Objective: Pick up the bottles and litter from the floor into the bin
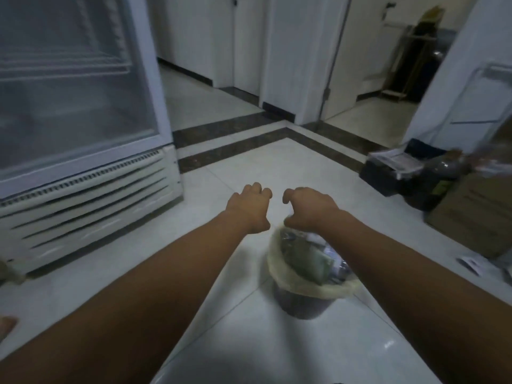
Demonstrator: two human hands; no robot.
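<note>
The pale glossy tiled floor (pixel 249 167) fills most of the view, crossed by two dark speckled border strips that bend at a corner ahead. On the left stands a tall white glass-door display fridge (pixel 77 92), wire shelves dim behind the glass and a slatted white vent grille (pixel 91 200) along its base. White walls and a white door (pixel 299 51) lie beyond the strips.

At the right edge a brown cardboard box (pixel 476 217) sits on the floor. Just beyond it is a low black crate (pixel 388 176) topped with something pale. A dark plastic bottle (pixel 443 173) stands between the two, its label too blurred to read.

The small round dark bin (pixel 302 303) with a yellowish plastic liner (pixel 273 261) stands on the floor just below the hands. It is filled close to the rim with clear plastic and a crumpled green-labelled wrapper (pixel 307 259); the print on it cannot be made out.

Two bare forearms reach forward from the lower corners. The left hand (pixel 249 209) and right hand (pixel 310 207) hang side by side, near each other but apart, backs up and fingers bent downward. Each grip is loose and half-curled, with nothing seen in it. The right thumb overlaps the liner's far edge; whether it touches cannot be told.

A small white printed scrap of paper (pixel 468 264) lies on the floor right of the bin, well apart from it, its writing illegible.
</note>
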